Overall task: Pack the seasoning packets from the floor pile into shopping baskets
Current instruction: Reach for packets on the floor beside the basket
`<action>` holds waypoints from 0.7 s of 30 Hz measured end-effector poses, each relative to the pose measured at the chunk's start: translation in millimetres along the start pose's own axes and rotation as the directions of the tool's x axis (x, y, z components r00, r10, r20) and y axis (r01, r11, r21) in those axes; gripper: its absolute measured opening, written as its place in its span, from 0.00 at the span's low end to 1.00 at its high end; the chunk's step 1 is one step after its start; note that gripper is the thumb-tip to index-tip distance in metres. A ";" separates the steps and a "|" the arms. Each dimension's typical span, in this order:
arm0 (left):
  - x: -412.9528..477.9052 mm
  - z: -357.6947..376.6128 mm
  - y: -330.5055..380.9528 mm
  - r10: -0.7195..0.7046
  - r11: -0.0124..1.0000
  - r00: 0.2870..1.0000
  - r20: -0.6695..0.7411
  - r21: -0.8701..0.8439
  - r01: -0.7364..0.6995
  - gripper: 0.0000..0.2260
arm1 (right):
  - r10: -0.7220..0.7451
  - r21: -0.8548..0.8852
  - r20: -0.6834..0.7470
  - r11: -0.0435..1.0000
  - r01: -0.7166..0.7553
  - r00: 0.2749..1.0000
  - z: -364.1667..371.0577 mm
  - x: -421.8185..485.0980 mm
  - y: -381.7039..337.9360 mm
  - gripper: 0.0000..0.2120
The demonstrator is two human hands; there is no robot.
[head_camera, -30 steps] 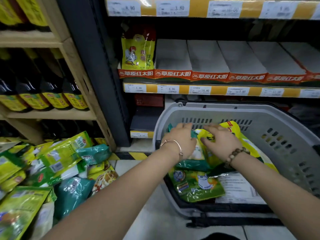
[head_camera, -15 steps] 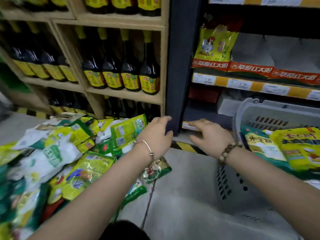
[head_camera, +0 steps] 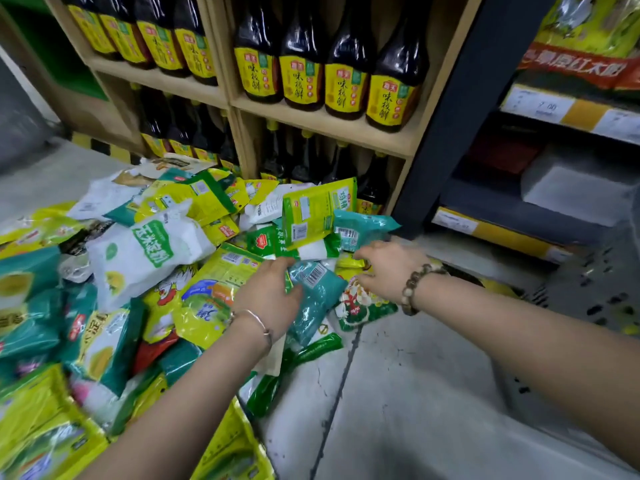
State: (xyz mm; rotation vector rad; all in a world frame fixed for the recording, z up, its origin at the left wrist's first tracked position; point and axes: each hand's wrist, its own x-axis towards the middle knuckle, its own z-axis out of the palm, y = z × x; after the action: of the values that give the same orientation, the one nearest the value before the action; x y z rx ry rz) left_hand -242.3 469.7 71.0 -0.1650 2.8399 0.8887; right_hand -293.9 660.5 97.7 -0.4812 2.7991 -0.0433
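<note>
The pile of seasoning packets (head_camera: 69,323) covers the concrete floor (head_camera: 415,393) on the left side, a loose heap of yellow, green, teal and white bags lying over one another. A white packet with a green label (head_camera: 145,254) sits high in the heap, tilted. Behind the pile stands a wooden shelf (head_camera: 311,123) lined with dark sauce bottles (head_camera: 346,74) wearing yellow labels.

At the pile's right edge the left hand (head_camera: 270,299), with a thin metal bangle (head_camera: 252,323) at the wrist, lies palm down on the packets. Its fingers are stretched out over a yellow-green bag and its thumb rests against a teal packet (head_camera: 322,296) with a barcode; it grips nothing. Just to the right, the right hand (head_camera: 388,268) reaches over the same edge of the heap, fingers loosely extended above the small yellow bags, holding nothing. A beaded bracelet (head_camera: 415,289) circles its wrist.

At the far right, a grey perforated shopping basket (head_camera: 595,292) shows as a blur, well apart from the pile, below a dark shelf with yellow price strips (head_camera: 540,105).
</note>
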 end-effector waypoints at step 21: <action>-38.1 82.0 -110.4 -0.485 0.797 0.840 -0.242 -0.517 0.312 0.11 | 0.110 0.910 0.385 0.118 -0.397 0.916 202.8 84.3 -108.9 0.06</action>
State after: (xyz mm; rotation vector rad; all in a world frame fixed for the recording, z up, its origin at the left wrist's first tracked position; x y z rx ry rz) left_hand -178.2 428.7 -49.7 -1.0660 2.6483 1.5334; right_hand -274.3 534.1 -111.4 0.3598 1.8900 -1.5476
